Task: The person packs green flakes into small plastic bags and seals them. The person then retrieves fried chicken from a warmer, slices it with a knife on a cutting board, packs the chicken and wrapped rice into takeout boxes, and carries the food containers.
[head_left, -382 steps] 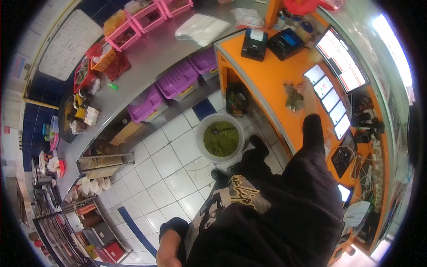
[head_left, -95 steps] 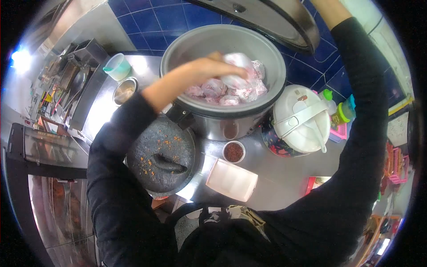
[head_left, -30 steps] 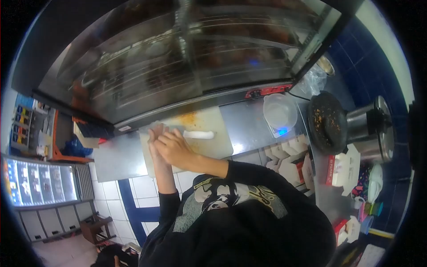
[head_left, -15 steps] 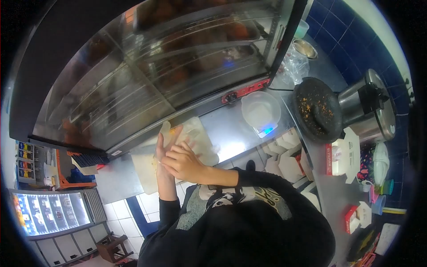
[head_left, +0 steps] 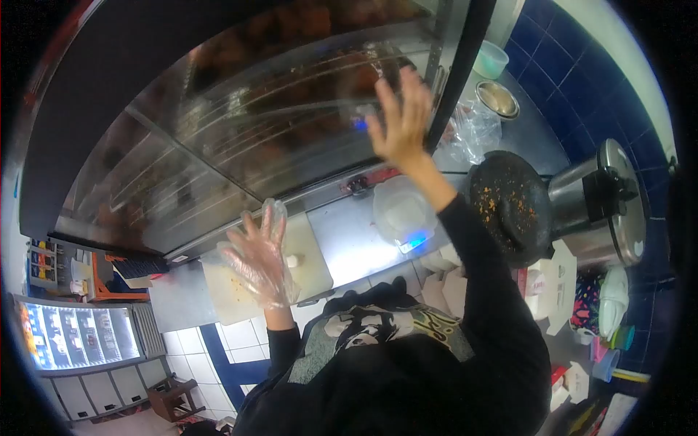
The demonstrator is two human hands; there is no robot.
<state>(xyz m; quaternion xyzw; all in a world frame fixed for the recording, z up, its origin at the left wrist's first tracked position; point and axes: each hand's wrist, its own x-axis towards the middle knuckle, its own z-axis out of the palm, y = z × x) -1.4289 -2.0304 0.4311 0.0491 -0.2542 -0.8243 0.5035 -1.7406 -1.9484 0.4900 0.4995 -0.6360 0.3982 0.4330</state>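
Glove (head_left: 273, 280), clear plastic, now on left hand (head_left: 256, 251), filmed loosely past the fingertips; that hand is spread wide, holding nothing, above the pale board (head_left: 314, 263). White handle (head_left: 293, 260) lies on the board, just beside the glove. Half a second ago both hands were together at the glove; now they are well apart. Gloving looks finished on the left, which leaves the right free. Beyond, a clear tub (head_left: 402, 209) stands on the steel counter (head_left: 342, 236), with a dark mortar (head_left: 502, 218) to its right, crumbs in it. Farther out, right hand (head_left: 402, 120) is bare, blurred, fingers spread, nothing held, raised before the glass cabinet (head_left: 193, 151). Contact with the glass: cannot tell.
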